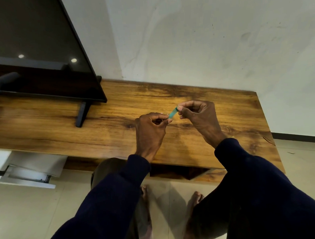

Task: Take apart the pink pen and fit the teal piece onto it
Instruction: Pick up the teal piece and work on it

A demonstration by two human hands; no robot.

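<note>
A short teal piece (173, 113) is held in the air above the wooden table (117, 125), slanting up to the right. My right hand (198, 117) pinches its upper end between thumb and fingers. My left hand (151, 127) pinches its lower end, where a small pale tip shows at the fingertips. No pink pen part is visible; anything else inside either fist is hidden.
A black television (36, 52) on a stand (81, 114) occupies the table's left back. A white wall rises behind the table. Below the front edge are a white drawer unit (26, 172), the tiled floor and my bare feet (192, 209).
</note>
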